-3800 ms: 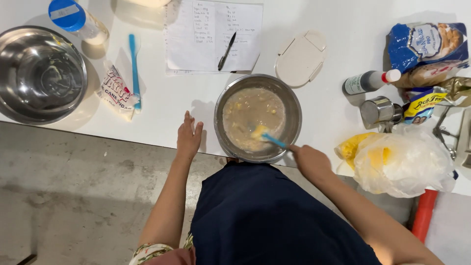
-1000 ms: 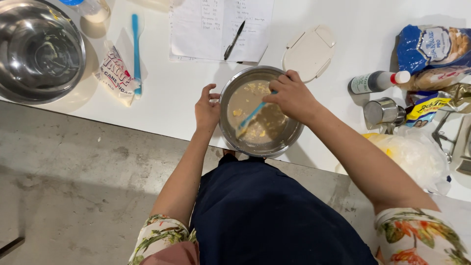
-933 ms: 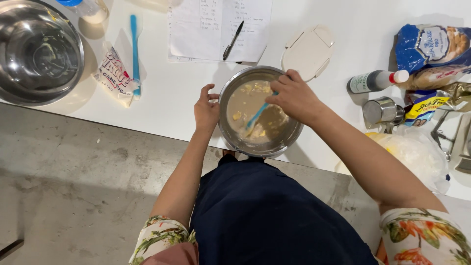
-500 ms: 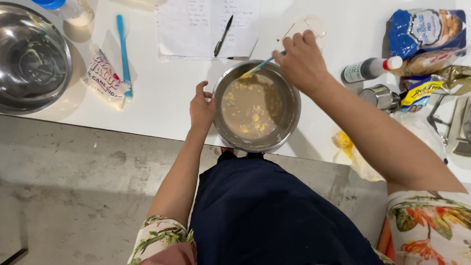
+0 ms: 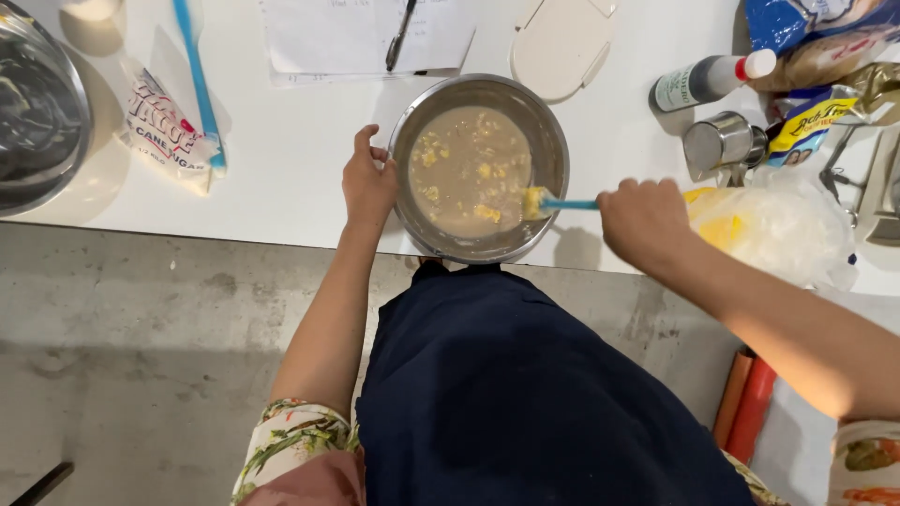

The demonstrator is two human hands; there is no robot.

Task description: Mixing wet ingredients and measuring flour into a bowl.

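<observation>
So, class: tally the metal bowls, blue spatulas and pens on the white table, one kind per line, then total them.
Metal bowls: 2 (mixing bowl, big bowl)
Blue spatulas: 2 (one in bowl, one lying)
Pens: 1 (pen)
Total: 5

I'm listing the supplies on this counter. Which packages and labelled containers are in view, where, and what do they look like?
Sugar bag: left of the mixing bowl, flat, white with red print.
Small bottle: right of bowl, lying down, white label, red cap.
Blue bag: top right corner.
Yellow-blue packet: right edge, crumpled.
</observation>
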